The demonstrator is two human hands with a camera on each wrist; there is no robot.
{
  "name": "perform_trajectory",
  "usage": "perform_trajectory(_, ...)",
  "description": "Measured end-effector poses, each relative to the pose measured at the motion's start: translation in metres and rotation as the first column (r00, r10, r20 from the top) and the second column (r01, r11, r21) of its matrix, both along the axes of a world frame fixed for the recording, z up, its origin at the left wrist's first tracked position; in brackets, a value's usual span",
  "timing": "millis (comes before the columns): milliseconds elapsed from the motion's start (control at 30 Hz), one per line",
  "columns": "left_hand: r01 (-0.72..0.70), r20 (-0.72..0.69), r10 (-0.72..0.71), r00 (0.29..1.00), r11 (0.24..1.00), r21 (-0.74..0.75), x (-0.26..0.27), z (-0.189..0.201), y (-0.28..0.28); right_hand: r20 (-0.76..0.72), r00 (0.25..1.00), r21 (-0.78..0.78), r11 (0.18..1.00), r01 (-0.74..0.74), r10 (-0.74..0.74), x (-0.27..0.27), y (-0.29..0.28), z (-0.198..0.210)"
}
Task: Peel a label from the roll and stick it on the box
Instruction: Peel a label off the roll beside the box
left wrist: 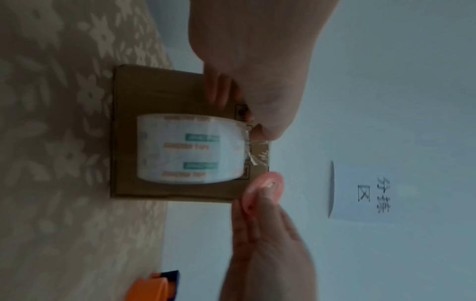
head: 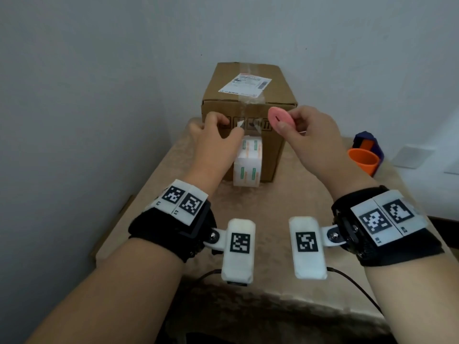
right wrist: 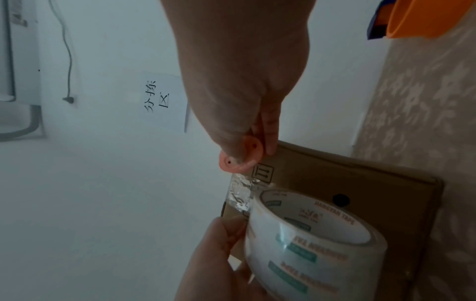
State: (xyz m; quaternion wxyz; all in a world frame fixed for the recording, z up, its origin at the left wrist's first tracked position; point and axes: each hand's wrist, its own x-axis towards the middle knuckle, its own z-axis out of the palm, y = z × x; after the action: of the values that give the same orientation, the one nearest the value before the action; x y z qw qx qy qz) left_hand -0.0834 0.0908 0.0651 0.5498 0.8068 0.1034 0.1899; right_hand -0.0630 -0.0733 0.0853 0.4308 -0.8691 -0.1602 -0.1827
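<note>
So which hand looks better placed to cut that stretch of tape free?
Probably the right hand: it pinches the pink cutter right beside the clear tape strip. The left hand is busy pinching the strip's end above the tape roll.

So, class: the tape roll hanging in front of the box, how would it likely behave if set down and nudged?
The roll is round with a hollow core, so on its rim it would probably roll. On its flat side it should sit steady. Its pulled strip looks thin and crinkled, likely floppy and clingy.
</note>
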Motion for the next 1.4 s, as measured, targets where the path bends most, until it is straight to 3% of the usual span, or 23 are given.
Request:
perform_trajectory(100,0.143,-0.042,-0.155,0.987,0.966,-0.216,0.0,0.002,-0.005,-0.049,0.995,0.043,0.995,-0.089,0.091,0.0,0.006,-0.002)
perform_trajectory(333,0.117,-0.049,-0.142,0.989,0.935,-0.335,0.003,-0.001,-0.002,-0.058,0.997,-0.059,0.996,-0.061,0.057,0.006,0.015,-0.004)
perform_trajectory(600,0.225,0.086,-0.208,0.974,0.919,-0.324,0.003,-0.004,-0.001,-0.016,1.0,-0.018,1.0,0.0,-0.001,0.009,0.02,-0.006)
perform_trajectory(967,0.304,0.098,-0.288,0.953,0.879,-0.367,0.007,-0.014,0.006,-0.009,1.0,-0.032,0.999,-0.026,0.025,0.006,0.019,-0.005)
perform_trajectory(1167,0.208,0.059,-0.201,0.978,0.89,-0.405,0.005,-0.017,0.006,-0.015,0.997,-0.111,0.991,-0.072,0.071,0.003,0.024,0.007)
perform_trajectory(1300,0.267,0.052,-0.266,0.963,0.897,-0.353,0.0,-0.01,-0.003,0.003,0.998,-0.1,0.993,-0.055,0.055,0.008,0.029,0.019)
perform_trajectory(1400,0.322,0.035,-0.323,0.946,0.921,-0.217,-0.001,-0.004,-0.002,-0.021,0.998,-0.102,0.993,-0.054,0.052,0.013,0.031,0.024)
